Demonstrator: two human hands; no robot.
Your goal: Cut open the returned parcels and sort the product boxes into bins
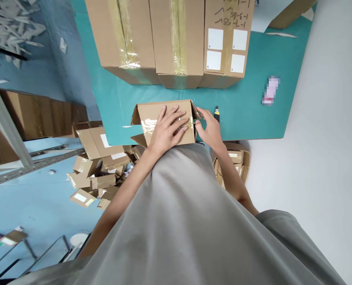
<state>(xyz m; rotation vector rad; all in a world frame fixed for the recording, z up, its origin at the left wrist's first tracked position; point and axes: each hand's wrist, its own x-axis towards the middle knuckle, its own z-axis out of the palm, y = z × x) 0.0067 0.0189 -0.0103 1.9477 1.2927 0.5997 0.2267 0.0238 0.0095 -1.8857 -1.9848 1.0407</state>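
Observation:
A small cardboard box (167,109) lies at the table's front edge, against my grey shirt, with clear tape across its top. Flaps at its left end (136,115) stand open. My left hand (168,128) rests flat on top of the box, fingers spread. At the box's right end, my right hand (209,128) has thumb and fingers apart, fingertips at a raised end flap (195,111). Whatever is inside the box is hidden. Just right of that hand lies a black and yellow utility knife (216,113).
Three taped cartons (178,39) stand in a row at the back of the green table (253,118). A pixelated pinkish item (271,90) lies at the right. Discarded boxes (100,174) are heaped on the floor at left, near a metal rack (8,114). A white wall (327,138) bounds the right.

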